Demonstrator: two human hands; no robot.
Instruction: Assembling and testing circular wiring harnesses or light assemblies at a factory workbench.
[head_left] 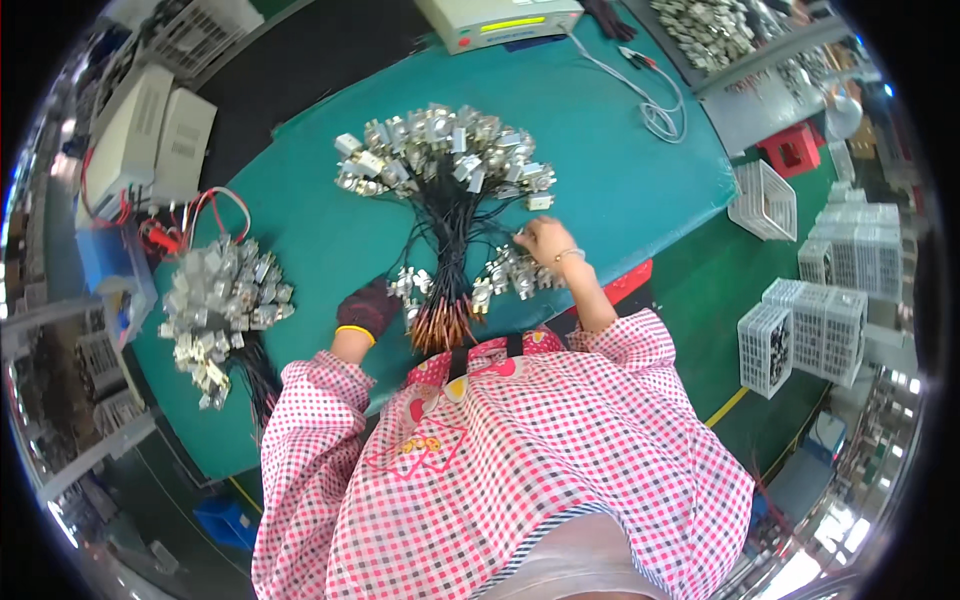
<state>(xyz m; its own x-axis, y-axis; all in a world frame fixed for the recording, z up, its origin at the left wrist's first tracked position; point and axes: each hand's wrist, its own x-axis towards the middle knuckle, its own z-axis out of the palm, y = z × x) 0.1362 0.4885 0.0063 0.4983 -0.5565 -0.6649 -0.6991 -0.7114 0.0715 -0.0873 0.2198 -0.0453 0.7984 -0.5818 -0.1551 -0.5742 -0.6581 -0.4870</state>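
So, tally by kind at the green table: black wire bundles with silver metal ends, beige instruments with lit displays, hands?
Black wire bundles with silver metal ends: 2
Beige instrument with lit yellow display: 1
Dark-gloved left hand: 1
Bare right hand: 1
Total: 5

Bright, even light is falling on the table [620, 180]; metal parts [459, 140] are glinting. Straight edges are bending toward the dark rim, where detail is blurring and glare is whitening the lower right.
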